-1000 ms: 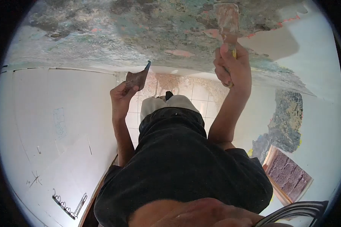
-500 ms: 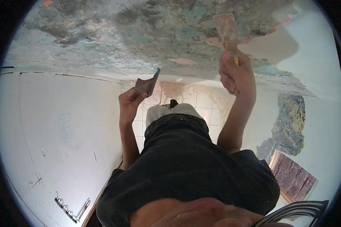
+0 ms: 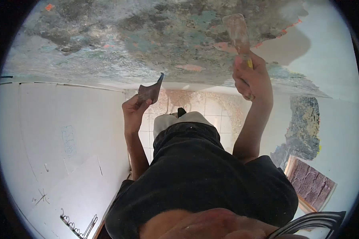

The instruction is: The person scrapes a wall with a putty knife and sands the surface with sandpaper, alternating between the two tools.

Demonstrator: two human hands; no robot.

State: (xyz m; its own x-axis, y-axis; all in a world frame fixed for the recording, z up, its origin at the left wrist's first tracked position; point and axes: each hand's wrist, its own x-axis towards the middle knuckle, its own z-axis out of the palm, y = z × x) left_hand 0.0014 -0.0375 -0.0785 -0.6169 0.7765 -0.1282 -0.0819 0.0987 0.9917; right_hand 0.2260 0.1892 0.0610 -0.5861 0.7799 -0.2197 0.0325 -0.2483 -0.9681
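Observation:
My right hand (image 3: pixel 254 77) is wrapped round the handle of a scraper (image 3: pixel 238 32), whose wide, smeared blade points up over the wall. A bit of yellow shows on the handle. The blade overlaps the rough, patchy wall surface (image 3: pixel 147 44), close to a pink patch. In my left hand (image 3: pixel 134 109), between thumb and fingers, is a sheet of sandpaper (image 3: pixel 149 93); it is brown on one face, with a curled, bluish-dark edge rising toward the foot of the wall.
A white door-like panel (image 3: pixel 87 119) stands at my left, with a hook rack (image 3: pixel 73 227) on it. Tiled floor (image 3: pixel 213 106) with brown dust lies below. At right are another stripped wall patch (image 3: pixel 305 127) and a framed opening (image 3: pixel 311 184).
My left hand and the sandpaper have shifted slightly left. The scraper stays over nearly the same spot, its handle a little more tilted. The whole view has moved slightly.

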